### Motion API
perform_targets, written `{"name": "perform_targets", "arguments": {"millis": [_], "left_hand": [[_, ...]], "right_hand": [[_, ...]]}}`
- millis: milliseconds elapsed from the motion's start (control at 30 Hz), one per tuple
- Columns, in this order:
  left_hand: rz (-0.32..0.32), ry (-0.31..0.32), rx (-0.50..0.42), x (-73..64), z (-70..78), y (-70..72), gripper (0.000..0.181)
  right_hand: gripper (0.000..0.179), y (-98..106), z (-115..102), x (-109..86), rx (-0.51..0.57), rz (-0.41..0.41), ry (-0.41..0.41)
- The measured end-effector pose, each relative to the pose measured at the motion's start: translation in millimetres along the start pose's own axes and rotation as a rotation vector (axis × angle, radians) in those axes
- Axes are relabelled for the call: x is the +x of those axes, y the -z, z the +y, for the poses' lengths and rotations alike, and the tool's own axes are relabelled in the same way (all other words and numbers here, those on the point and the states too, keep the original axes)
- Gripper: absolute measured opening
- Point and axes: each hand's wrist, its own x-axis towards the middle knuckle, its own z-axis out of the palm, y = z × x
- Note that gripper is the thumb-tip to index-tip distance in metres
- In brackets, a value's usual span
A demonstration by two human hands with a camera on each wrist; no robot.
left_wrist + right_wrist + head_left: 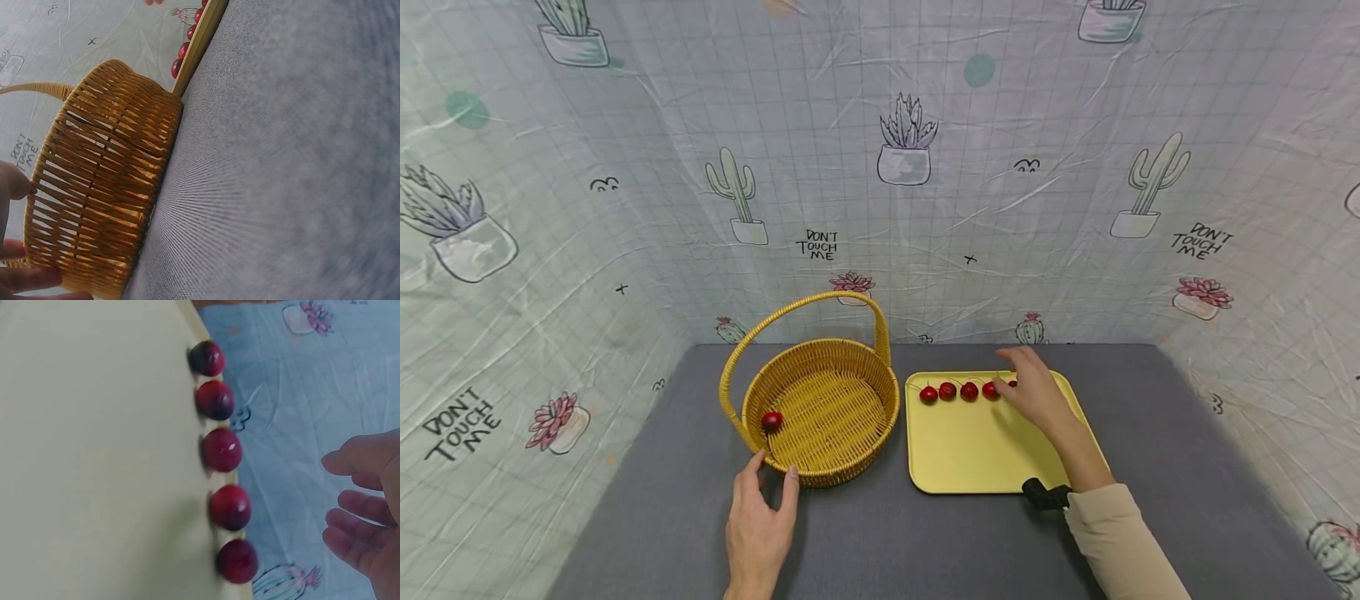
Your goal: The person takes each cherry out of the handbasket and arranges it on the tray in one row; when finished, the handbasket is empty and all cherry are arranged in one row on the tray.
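My left hand (760, 521) is at the near left rim of a round yellow wicker basket (891, 408), thumb and index spread, fingertips right at the rim. In the left wrist view its fingers (37, 279) lie against the basket's woven side. One dark red cherry (772, 422) sits inside the basket on the left. My right hand (1036, 390) hovers over the far right part of a yellow tray (970, 454), fingers apart with nothing between them. Several red cherries (222, 450) stand in a row along the tray's far edge, the rightmost partly hidden by this hand in the head view.
A tall arched handle (805, 302) rises over the basket. Basket and tray stand side by side on a grey tabletop (865, 550). Behind and at both sides hangs a cloth (850, 100) printed with cacti. A black strap piece (1045, 495) juts from the right wrist over the tray's near edge.
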Motion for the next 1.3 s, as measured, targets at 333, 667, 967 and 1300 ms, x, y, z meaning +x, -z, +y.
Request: {"name": "perform_targets", "arguments": {"millis": [333, 667, 967, 1300], "left_hand": [[0.009, 0.004, 0.004, 0.2, -0.4, -0.6, 0.063], [0.022, -0.015, -0.011, 0.7, -0.7, -1.9, 0.062], [0.043, -0.029, -0.009, 0.4, -3.4, -4.1, 0.062], [0.023, -0.013, -0.009, 1.0, -1.7, -2.5, 0.062]], "right_hand": [[0.047, 1.7, -32.7, 11.4, 0.002, -0.001, 0.049], [0.047, -4.3, -64.1, 22.5, 0.024, 0.005, 0.104], [0.045, -15.9, -94.5, 31.5, 0.058, 0.000, 0.186], [0.045, -36.8, -119.9, 38.2, 0.094, -0.051, 0.199]]}}
